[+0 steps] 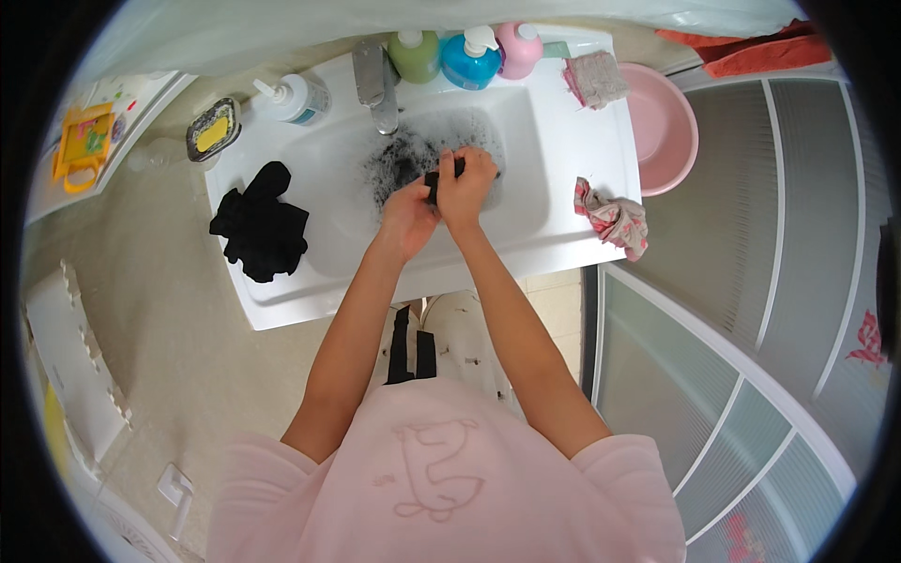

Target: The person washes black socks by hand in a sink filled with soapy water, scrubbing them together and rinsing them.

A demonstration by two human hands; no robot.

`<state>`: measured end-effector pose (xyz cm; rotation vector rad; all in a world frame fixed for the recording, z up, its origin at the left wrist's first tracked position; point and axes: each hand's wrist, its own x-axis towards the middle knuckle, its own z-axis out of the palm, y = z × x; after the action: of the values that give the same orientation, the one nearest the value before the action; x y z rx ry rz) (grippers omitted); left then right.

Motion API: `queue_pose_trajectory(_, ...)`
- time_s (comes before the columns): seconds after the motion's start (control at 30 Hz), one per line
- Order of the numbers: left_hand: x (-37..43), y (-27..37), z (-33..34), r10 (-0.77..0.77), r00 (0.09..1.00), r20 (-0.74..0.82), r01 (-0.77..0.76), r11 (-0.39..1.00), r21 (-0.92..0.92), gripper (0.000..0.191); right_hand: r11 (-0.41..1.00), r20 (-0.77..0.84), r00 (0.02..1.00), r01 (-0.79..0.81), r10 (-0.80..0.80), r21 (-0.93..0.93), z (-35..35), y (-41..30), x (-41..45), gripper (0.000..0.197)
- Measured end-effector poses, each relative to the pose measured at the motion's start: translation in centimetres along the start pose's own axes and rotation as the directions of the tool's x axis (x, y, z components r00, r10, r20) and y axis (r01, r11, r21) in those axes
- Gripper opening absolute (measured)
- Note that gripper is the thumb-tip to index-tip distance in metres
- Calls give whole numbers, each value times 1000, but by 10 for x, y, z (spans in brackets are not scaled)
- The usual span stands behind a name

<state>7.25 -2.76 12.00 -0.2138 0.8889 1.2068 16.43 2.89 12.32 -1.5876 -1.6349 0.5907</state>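
Over the white sink basin (524,162) my two hands meet on a small piece of black cloth (431,184). My left hand (410,214) grips its lower left part, palm turned up. Just to the right, my right hand (468,179) is closed on the same cloth, which shows between thumb and fingers. Soapy water with foam (401,151) lies in the basin below, and something dark shows in it, too unclear to name. A crumpled black cloth item (264,225) rests on the left rim of the sink.
A metal faucet (376,84) stands behind the basin, beside green, blue (470,63) and pink pump bottles. A white pump bottle (299,98) and a soap dish (213,130) are at the left. Patterned cloths (612,218) lie on the right rim, near a pink plastic basin (662,130).
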Motion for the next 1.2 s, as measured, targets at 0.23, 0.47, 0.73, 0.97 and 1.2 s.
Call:
queue_pose_trajectory(0.23, -41, 7, 37, 42, 999, 11, -43, 993, 110, 63, 708, 216, 952, -305, 216, 637, -13, -64, -24, 22)
queue_pose_trajectory(0.47, -27, -1, 47, 463, 885, -45, -219, 500, 838, 71, 626, 246, 919, -390, 308, 675, -24, -63, 7, 49)
queue_pose_trajectory(0.73, -29, -3, 82, 491, 871, -9, -141, 267, 953, 58, 497, 219, 854, -463, 473, 733, -55, -72, 30, 43)
queue_pose_trajectory(0.97, -33, -13, 79, 574, 818, 31, -254, 312, 915, 52, 488, 205, 828, -487, 522, 724, -65, -80, 23, 36)
queue_pose_trajectory(1.2, -39, -13, 54, 658, 716, 233, -330, 26, 944, 48, 542, 182, 837, -483, 516, 687, -61, -97, 1, 38)
